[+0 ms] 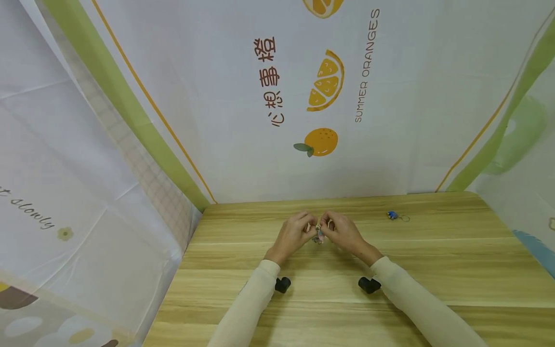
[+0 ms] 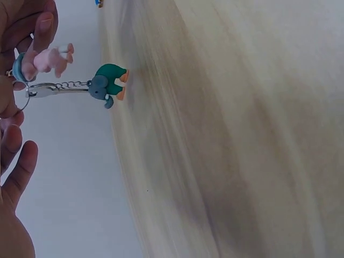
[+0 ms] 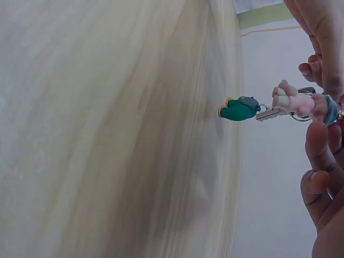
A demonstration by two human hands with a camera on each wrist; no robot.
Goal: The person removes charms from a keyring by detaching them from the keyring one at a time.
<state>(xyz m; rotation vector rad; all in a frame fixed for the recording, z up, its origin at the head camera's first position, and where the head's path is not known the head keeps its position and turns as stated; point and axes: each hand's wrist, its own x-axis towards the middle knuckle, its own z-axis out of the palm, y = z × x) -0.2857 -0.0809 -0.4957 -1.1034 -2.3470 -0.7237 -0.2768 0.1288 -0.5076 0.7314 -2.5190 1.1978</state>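
Note:
Both hands meet over the middle of the table, fingertips close together. My left hand (image 1: 295, 233) pinches a metal key ring (image 2: 21, 99); from it hang a silver key (image 3: 271, 113) and, on a short chain, a grey elephant charm in green (image 2: 110, 80). My right hand (image 1: 342, 233) pinches the top of a pink figurine charm with a teal hat (image 3: 301, 103), right beside the ring. The figurine overlaps the ring and key in the right wrist view, and fingers hide its fastening. Both charms hang above the table.
A blue charm with a ring (image 1: 392, 215) lies on the wooden table (image 1: 243, 308), to the right of the hands near the back edge. Black devices (image 1: 369, 285) sit under both wrists. A printed white curtain (image 1: 217, 96) hangs behind the table.

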